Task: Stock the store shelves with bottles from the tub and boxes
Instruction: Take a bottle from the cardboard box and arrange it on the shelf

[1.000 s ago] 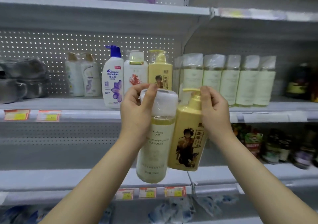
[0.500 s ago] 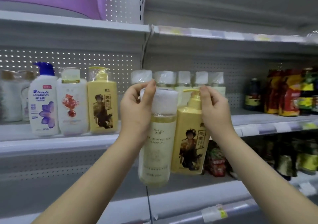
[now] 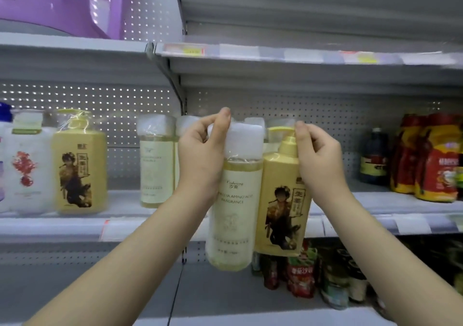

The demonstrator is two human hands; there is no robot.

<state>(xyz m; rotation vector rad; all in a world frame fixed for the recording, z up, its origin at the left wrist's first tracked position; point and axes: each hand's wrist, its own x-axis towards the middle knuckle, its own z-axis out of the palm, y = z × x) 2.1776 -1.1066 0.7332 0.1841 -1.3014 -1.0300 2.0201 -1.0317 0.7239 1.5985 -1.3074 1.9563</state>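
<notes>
Since half a second ago both bottles have been raised to shelf height. The clear bottle, filled with pale yellow liquid, is clasped at its white cap by the left hand. The yellow pump bottle, touching it, is pinched at the pump by the right hand; matching bottles stand just behind the fingers.

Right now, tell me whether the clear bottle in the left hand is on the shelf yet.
Not yet. The left hand holds the clear bottle upright by its cap, and its base hangs below the shelf edge.
</notes>
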